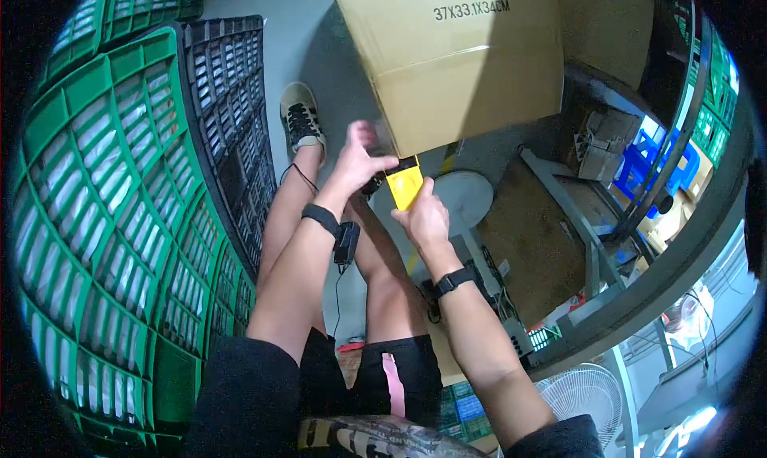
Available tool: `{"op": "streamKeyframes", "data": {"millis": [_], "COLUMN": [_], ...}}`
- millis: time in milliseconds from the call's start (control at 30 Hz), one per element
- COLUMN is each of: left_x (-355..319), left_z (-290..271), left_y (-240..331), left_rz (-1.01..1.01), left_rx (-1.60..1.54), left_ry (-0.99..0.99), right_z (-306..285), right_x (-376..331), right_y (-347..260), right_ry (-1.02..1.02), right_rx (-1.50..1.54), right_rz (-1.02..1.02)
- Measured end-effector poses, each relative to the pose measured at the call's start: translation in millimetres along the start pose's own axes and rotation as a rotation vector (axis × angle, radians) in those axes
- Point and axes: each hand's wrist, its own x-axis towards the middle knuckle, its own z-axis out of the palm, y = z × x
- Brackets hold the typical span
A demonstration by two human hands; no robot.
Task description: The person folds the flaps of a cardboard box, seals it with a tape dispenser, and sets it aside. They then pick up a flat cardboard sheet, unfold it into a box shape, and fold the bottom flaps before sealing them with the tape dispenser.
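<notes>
My right hand (425,217) is closed around a yellow hand tool with a black end (405,185), which looks like a tape dispenser. Its black end sits right at the lower left corner of a large brown carton (471,83). My left hand (351,166) is beside that corner, thumb stretched out to the tool's black end. The other fingers of that hand are smeared by motion, and a blurred, see-through patch next to them cannot be made out. Clear tape seems to run across the carton's face.
Tall green crates (120,178) and a black crate (228,99) line my left side. On the right are a metal frame (559,210), a blue plastic stool (659,166) and a white fan (587,394). A round pale disc (463,198) lies under the carton's level.
</notes>
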Motion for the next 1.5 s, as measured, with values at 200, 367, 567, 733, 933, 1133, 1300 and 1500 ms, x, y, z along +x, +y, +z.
{"op": "streamKeyframes", "data": {"millis": [200,367,567,733,933,1133,1300,1500], "left_x": [-8,-14,-4,-11,4,10,-35,-40], "left_z": [13,5,7,14,12,-5,21,104], "left_y": [-8,-20,-36,-38,-49,-61,-103,-32], "left_rz": [0.025,0.151,0.241,0.274,0.24,-0.04,-0.241,-0.196], "left_rx": [0.467,0.731,0.651,0.659,0.814,0.867,0.06,-0.791], "left_ry": [-0.133,-0.148,-0.091,-0.021,0.063,0.125,-0.056,0.026], "right_z": [-18,-19,17,31,37,23,36,53], "right_x": [4,6,54,44,44,28,13,13], "right_y": [-17,-27,39,64,75,65,54,103], "right_ry": [-0.061,-0.101,-0.322,-0.327,-0.352,-0.344,-0.359,-0.382], "right_rx": [-0.04,-0.059,-0.196,-0.067,-0.029,-0.024,0.076,0.181], "right_rz": [0.005,0.059,0.163,0.18,0.185,0.193,0.181,0.207]}}
